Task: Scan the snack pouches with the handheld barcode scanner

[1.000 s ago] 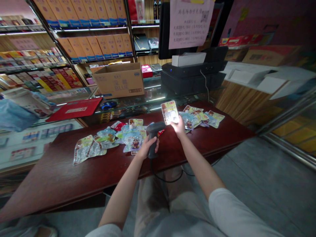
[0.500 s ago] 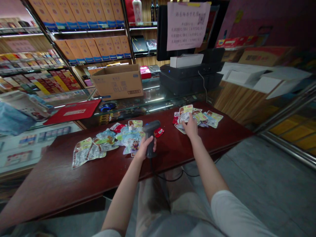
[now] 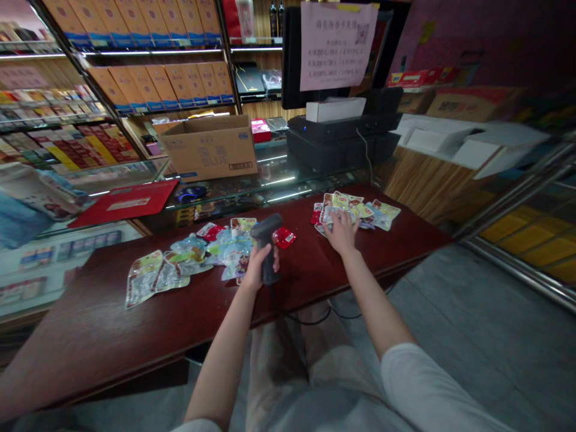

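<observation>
Holding the scanner [image 3: 267, 229] by its handle, left hand [image 3: 254, 271] is wrapped snugly round it, above the table [image 3: 90, 324], near a red packet [image 3: 284, 237]. On my feed, right hand [image 3: 342, 233] sits over the right packets [image 3: 348, 204], grip wide, fingers splayed; I can't tell how firmly it presses. Left packets [image 3: 180, 264] spread beside the scanner. Behind: glass counter [image 3: 288, 171], cardboard box [image 3: 209, 150], monitor [image 3: 291, 66] with paper sign [image 3: 335, 45].
</observation>
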`<state>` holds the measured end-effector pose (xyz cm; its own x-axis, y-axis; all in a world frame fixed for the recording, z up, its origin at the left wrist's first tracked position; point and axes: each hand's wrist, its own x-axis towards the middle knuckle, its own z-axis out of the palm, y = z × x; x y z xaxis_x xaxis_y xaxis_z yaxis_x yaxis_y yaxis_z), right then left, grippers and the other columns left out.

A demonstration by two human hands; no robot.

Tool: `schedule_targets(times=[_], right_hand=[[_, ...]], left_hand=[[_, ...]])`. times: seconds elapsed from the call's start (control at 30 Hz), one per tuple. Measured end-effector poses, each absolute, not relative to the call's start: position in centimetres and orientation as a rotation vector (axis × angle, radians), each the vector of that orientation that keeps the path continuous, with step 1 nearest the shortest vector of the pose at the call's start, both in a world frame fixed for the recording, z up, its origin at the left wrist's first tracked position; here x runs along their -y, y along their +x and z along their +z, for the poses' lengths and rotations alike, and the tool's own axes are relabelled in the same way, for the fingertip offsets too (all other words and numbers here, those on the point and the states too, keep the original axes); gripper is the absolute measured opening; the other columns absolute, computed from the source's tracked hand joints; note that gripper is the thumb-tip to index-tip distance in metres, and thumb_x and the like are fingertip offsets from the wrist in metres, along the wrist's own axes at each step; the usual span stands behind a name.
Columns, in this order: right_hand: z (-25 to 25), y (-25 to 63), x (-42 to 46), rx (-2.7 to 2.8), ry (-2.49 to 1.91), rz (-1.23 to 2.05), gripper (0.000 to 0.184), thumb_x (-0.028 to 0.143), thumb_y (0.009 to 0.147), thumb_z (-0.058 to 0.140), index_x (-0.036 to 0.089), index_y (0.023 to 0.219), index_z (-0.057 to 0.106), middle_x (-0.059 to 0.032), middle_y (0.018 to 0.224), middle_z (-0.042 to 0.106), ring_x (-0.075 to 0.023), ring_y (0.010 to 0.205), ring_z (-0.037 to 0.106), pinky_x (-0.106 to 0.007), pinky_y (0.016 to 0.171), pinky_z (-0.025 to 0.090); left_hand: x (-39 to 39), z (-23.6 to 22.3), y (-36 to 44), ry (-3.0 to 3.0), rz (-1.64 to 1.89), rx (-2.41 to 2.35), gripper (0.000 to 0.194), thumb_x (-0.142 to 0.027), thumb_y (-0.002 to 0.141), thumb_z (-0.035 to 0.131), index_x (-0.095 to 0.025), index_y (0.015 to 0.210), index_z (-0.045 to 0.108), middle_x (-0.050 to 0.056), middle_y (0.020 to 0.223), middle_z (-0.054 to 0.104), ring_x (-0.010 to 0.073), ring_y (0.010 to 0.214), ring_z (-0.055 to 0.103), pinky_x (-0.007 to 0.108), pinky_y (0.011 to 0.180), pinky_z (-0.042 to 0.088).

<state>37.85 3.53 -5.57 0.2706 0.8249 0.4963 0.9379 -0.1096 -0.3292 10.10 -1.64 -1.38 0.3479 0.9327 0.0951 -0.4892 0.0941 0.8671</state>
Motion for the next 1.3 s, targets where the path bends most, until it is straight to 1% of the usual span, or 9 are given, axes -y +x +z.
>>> schedule_targets(times=[0.1, 0.23, 0.4, 0.57, 0.67, 0.77, 0.83, 0.93, 1.3], right_hand=[[-5.0, 36.0, -3.5, 1.635, -1.833, -0.226, 0.045, 0.032, 0.093, 0.05, 0.014, 0.134, 0.055, -0.0197, 0.141, 0.054, -0.0342, 0.136, 0.043, -0.059, 0.116, 0.019], [-4.4, 30.8, -4.0, 1.935, -1.603, 0.102, 0.045, 0.031, 0.092, 0.052, 0.014, 0.134, 0.054, -0.016, 0.132, 0.061, -0.0277, 0.124, 0.054, -0.043, 0.11, 0.037], [-3.7, 24.8, -5.8, 2.022, -1.709, 0.408, 0.066, 0.044, 0.09, 0.059, 0.011, 0.144, 0.041, -0.0205, 0.136, 0.059, -0.0336, 0.124, 0.055, -0.046, 0.104, 0.041], [-3.7, 23.7, -8.0, 1.938, -1.922, 0.428, 0.078, 0.042, 0.077, 0.075, 0.01, 0.141, 0.046, -0.0246, 0.137, 0.056, -0.0371, 0.126, 0.054, -0.046, 0.103, 0.043], [-3.7, 25.1, -9.6, 1.803, -1.877, 0.702, 0.058, 0.032, 0.061, 0.086, 0.014, 0.112, 0.065, -0.0178, 0.116, 0.069, -0.0345, 0.114, 0.063, -0.041, 0.097, 0.047], [-3.9, 27.5, -10.7, 1.708, -1.723, 0.938, 0.034, 0.022, 0.058, 0.086, 0.018, 0.086, 0.066, -0.0074, 0.091, 0.074, -0.0273, 0.095, 0.07, -0.035, 0.085, 0.052], [-4.3, 29.4, -10.9, 1.565, -1.594, 1.032, 0.029, 0.026, 0.068, 0.08, 0.019, 0.09, 0.063, -0.0033, 0.089, 0.074, -0.0202, 0.086, 0.071, -0.031, 0.078, 0.054], [-5.3, 31.7, -10.4, 1.114, -1.275, 1.181, 0.032, 0.032, 0.068, 0.079, 0.02, 0.091, 0.06, 0.0003, 0.083, 0.072, -0.0154, 0.075, 0.068, -0.03, 0.073, 0.055], [-5.6, 32.6, -10.3, 0.695, -0.98, 1.174, 0.026, 0.038, 0.074, 0.072, 0.025, 0.084, 0.051, 0.0046, 0.073, 0.063, -0.0154, 0.072, 0.065, -0.029, 0.07, 0.055]], left_hand=[[1.7, -1.3, 10.1, 0.971, 1.146, -0.561, 0.039, -0.047, 0.077, 0.072, -0.018, 0.08, 0.047, -0.004, 0.062, 0.053, 0.0072, 0.043, 0.046, 0.022, 0.041, 0.036], [1.6, -1.2, 10.0, 0.958, 1.163, -0.552, 0.04, -0.048, 0.076, 0.074, -0.019, 0.082, 0.046, -0.004, 0.063, 0.054, 0.0071, 0.043, 0.046, 0.022, 0.041, 0.035], [1.5, -1.2, 10.1, 0.947, 1.166, -0.546, 0.04, -0.048, 0.075, 0.074, -0.018, 0.081, 0.047, -0.004, 0.063, 0.053, 0.0067, 0.041, 0.046, 0.022, 0.04, 0.035], [1.2, -1.5, 10.0, 0.953, 1.186, -0.556, 0.038, -0.047, 0.076, 0.073, -0.018, 0.079, 0.048, -0.004, 0.064, 0.054, 0.0065, 0.041, 0.046, 0.023, 0.04, 0.036], [1.0, -1.7, 10.0, 0.948, 1.187, -0.557, 0.037, -0.046, 0.076, 0.073, -0.018, 0.08, 0.049, -0.004, 0.064, 0.054, 0.0066, 0.041, 0.046, 0.023, 0.039, 0.036], [0.9, -1.9, 9.9, 0.925, 1.192, -0.557, 0.039, -0.046, 0.075, 0.074, -0.018, 0.089, 0.051, -0.005, 0.064, 0.054, 0.0072, 0.041, 0.046, 0.022, 0.039, 0.036], [0.9, -1.9, 9.9, 0.922, 1.187, -0.56, 0.041, -0.046, 0.075, 0.074, -0.018, 0.096, 0.053, -0.005, 0.065, 0.054, 0.0074, 0.042, 0.046, 0.023, 0.04, 0.036], [1.0, -1.9, 9.9, 0.936, 1.142, -0.558, 0.044, -0.046, 0.076, 0.073, -0.017, 0.102, 0.053, -0.005, 0.066, 0.054, 0.0074, 0.042, 0.046, 0.023, 0.04, 0.037], [1.6, -1.4, 10.0, 1.033, 0.923, -0.619, 0.041, -0.049, 0.075, 0.074, -0.017, 0.091, 0.052, -0.005, 0.064, 0.054, 0.0069, 0.04, 0.046, 0.022, 0.038, 0.037]])
